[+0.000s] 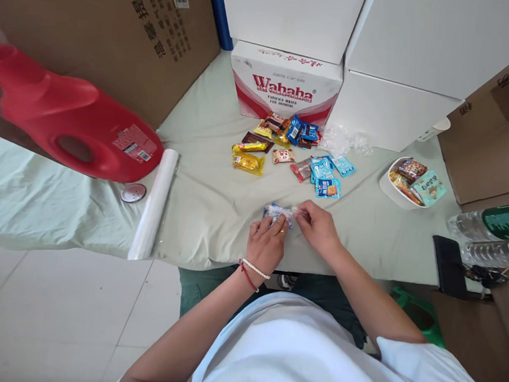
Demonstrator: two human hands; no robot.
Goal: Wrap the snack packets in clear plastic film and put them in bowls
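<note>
On the cloth in front of me lies a small blue snack packet (pixel 269 209), partly wrapped in clear plastic film (pixel 285 212). My left hand (pixel 266 243) holds it down, its fingers bent and pressed onto the wrapped packet. Just to the right, my right hand (pixel 321 228) is closed in a pinch on the bunched end of the film. Beyond both hands are light-blue snack packets (pixel 323 170), a small cream packet (pixel 283 156) and yellow-wrapped snacks (pixel 248 162). The packet's near side is hidden under my left fingers.
A roll of plastic film (pixel 154 205) lies left, near a red jug (pixel 73 121) and a round lid (pixel 133 193). Crumpled film (pixel 343 140) sits before white boxes (pixel 285 87). Rightward are a white snack tub (pixel 390 190), plastic bottles (pixel 478 225) and a black phone (pixel 449 267).
</note>
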